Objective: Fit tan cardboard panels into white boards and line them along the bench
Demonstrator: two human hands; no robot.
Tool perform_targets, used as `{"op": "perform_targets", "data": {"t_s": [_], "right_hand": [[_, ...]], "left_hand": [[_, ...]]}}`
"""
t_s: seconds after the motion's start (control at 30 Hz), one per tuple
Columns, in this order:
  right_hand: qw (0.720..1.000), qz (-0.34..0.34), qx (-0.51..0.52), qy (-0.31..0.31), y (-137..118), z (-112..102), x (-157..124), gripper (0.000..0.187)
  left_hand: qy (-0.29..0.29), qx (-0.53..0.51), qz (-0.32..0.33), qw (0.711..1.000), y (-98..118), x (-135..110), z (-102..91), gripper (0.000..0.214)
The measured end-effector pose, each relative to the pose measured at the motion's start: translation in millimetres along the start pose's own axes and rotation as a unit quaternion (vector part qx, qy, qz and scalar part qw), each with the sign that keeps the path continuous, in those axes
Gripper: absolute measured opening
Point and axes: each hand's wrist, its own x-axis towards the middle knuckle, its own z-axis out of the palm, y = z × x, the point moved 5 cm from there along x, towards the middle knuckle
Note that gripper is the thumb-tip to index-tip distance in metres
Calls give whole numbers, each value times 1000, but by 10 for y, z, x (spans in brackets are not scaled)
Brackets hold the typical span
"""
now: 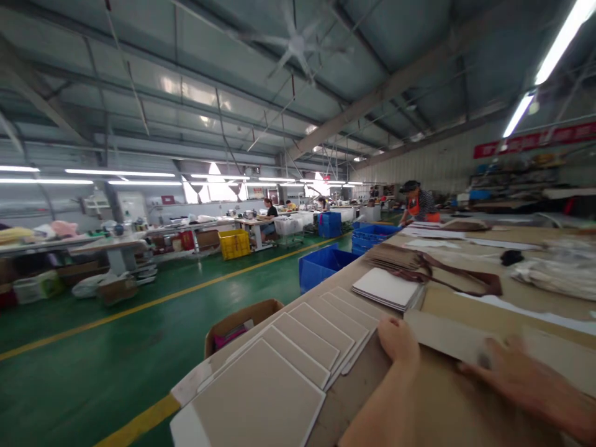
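My left hand (398,340) rests on the worktable (447,416), curled at the near end of a long flat cardboard strip (447,338). My right hand (521,375) lies over the same strip, fingers stretched out and blurred by motion. Just left of my left hand, a row of overlapping grey boards (307,338) runs along the table's left edge. A small stack of white boards (384,287) sits beyond my hands.
Brown paper bags with dark straps (419,261) lie further along the table. An open cardboard box (237,323) and blue crates (321,264) stand on the green floor beside the table. A person in orange (416,205) works at the far end.
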Motion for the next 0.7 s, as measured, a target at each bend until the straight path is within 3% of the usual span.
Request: {"op": "perform_targets", "data": {"t_s": [0.1,0.23,0.53,0.7], "right_hand": [[996,-56,-68,-14,-375,-125,-111,50],[986,-96,-129,-37,-656,-102,-98,48],[954,-186,-231,-55,-910,-199,-99,14],[942,-227,-247,-32,-1071,-493,-151,14]], "left_hand": [[-17,13,8,1000,4,2,2,22],[-38,26,20,999,1,2,17,24],[-75,20,18,997,-86,58,149,26],[-37,31,20,999,-76,82,64,26]]}}
